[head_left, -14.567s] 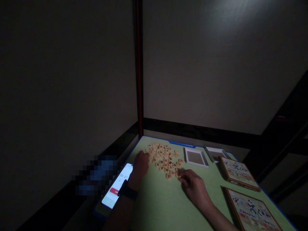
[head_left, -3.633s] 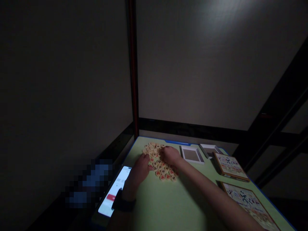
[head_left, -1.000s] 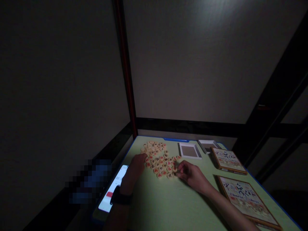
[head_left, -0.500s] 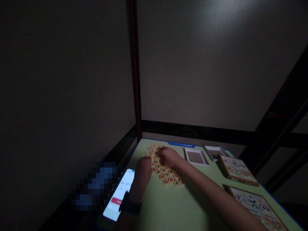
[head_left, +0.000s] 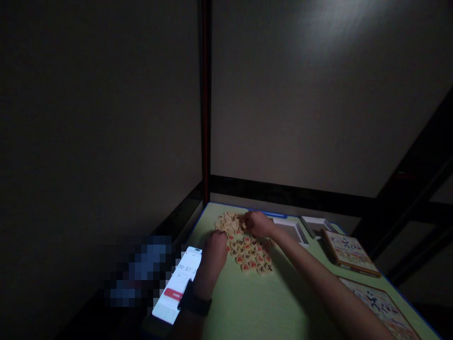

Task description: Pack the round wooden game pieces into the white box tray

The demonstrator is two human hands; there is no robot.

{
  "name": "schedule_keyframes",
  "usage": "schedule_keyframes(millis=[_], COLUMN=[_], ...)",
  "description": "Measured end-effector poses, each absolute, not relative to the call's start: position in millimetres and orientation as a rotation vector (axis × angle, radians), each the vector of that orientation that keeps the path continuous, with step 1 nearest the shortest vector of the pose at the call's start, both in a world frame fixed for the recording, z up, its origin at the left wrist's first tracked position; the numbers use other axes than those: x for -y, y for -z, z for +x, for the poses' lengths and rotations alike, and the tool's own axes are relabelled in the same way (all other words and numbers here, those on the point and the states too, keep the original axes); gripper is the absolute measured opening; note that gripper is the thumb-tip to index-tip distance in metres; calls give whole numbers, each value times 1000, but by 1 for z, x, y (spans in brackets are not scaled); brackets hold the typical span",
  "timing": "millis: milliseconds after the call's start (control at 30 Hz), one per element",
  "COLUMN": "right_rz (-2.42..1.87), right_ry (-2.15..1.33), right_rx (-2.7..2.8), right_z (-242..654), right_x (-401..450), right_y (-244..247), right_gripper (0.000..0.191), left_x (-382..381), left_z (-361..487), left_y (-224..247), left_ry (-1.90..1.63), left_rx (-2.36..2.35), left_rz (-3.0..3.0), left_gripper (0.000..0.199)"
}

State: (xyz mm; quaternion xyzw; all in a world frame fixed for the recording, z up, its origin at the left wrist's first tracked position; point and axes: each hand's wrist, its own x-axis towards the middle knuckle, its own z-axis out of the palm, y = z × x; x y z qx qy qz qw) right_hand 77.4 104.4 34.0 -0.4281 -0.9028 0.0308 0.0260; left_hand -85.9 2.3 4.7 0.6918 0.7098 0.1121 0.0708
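I am observing the left hand (head_left: pixel 215 250) curling beside the Chinese chess pieces (head_left: pixel 244 245) on the green table (head_left: pixel 244 307); the right hand (head_left: pixel 257 224) is bending over their far side. I cannot tell whether either is pinching. Careful work is calling for low, light fingertips.

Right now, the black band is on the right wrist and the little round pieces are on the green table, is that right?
Not quite. The head view shows the black band on the wrist of the left hand, not the right hand. The round pieces are on the green table, as you said.
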Motion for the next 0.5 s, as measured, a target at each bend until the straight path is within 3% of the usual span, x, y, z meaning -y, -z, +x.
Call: schedule_keyframes(millis=[500], right_rz=[-1577], right_ry=[-130], right_rx=[2870], right_z=[81], right_x=[-115], right_y=[-29], right_gripper=[19], left_x=[-1], left_z=[-84], left_y=[-6], left_ry=[-246], left_rx=[-2130], left_rz=[2159], left_gripper=[31])
